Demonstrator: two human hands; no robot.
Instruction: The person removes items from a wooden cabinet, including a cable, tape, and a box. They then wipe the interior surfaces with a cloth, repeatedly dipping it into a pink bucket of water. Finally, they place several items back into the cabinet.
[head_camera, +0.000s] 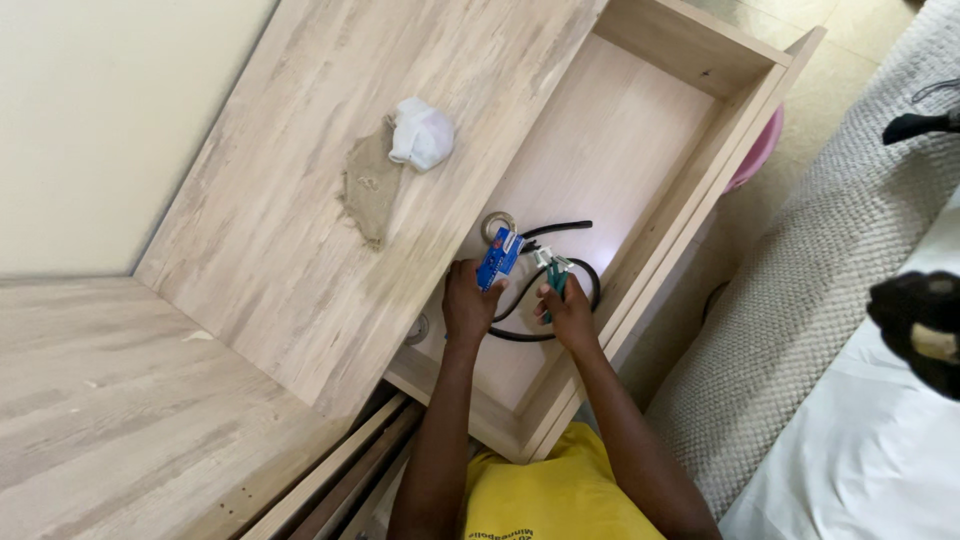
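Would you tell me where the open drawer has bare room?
The drawer's far half, beyond the tape roll and black cable, is bare. The near end is crowded: left hand holding a blue box, right hand gripping teal-handled tools.

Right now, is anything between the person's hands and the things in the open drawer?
Nothing visible. The left hand already holds a blue box, and the right hand holds a small teal item, both above the black cable lying in the drawer.
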